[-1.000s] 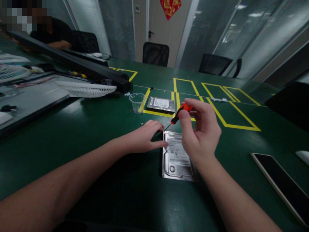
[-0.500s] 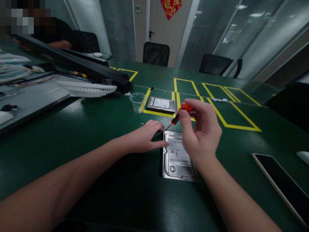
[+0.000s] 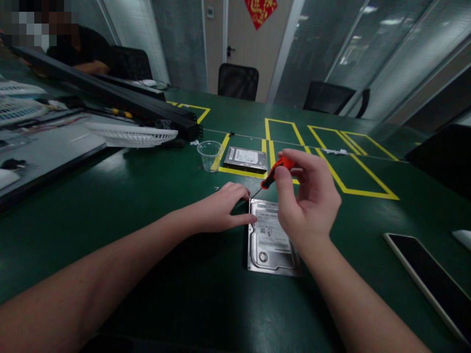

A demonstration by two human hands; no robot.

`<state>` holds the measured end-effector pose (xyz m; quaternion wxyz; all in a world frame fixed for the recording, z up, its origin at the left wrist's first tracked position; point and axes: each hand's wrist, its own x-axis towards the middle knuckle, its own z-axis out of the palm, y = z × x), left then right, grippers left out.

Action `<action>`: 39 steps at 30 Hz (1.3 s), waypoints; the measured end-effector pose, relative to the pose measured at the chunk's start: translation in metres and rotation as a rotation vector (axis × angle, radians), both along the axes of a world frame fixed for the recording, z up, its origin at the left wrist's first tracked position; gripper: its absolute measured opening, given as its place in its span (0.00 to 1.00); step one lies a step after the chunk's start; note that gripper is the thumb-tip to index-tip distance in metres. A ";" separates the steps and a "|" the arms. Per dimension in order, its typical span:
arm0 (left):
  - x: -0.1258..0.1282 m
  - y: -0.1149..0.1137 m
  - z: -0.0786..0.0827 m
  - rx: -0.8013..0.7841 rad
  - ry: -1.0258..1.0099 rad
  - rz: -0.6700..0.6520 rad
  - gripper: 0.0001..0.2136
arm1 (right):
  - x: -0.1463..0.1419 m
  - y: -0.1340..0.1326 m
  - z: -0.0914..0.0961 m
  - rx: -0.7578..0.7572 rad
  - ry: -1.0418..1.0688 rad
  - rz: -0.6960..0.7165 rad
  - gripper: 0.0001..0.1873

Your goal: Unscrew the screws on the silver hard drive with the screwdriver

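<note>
A silver hard drive (image 3: 272, 238) with a white label lies flat on the green table in front of me. My left hand (image 3: 230, 208) grips its upper left edge, thumb on the top face and fingers curled at the far corner. In my right hand (image 3: 309, 196) is a red and black screwdriver (image 3: 273, 174), held tilted by the handle. Its thin tip points down at the drive's upper left corner. My palm and wrist hide the drive's right side. Small metal bits, perhaps screws (image 3: 216, 189), lie just beyond my left hand.
Behind my hands stand a clear plastic cup (image 3: 210, 157) and a second hard drive (image 3: 246, 158) within yellow tape. A phone (image 3: 423, 274) lies at the right. White fan grilles (image 3: 134, 133) and a long black device (image 3: 121, 93) fill the left, where another person (image 3: 88, 51) sits.
My right hand has shifted very slightly to the right around the screwdriver handle. My left hand and the hard drive stay in place. The person at the far left has moved a little.
</note>
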<state>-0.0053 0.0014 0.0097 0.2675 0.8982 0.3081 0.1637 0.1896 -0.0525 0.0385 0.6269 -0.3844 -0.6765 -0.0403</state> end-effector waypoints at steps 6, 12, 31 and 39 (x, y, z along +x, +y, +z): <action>0.000 0.000 0.000 0.008 0.001 -0.002 0.19 | 0.001 -0.003 0.003 -0.020 -0.021 0.014 0.18; 0.000 0.000 0.001 -0.006 0.007 -0.008 0.19 | 0.001 -0.003 0.003 -0.011 -0.004 0.032 0.18; 0.000 0.000 0.001 -0.002 0.006 -0.010 0.19 | 0.000 -0.003 0.001 -0.022 0.033 0.070 0.17; 0.000 0.000 0.000 -0.013 0.020 0.003 0.20 | -0.002 0.001 -0.001 -0.021 0.077 0.063 0.17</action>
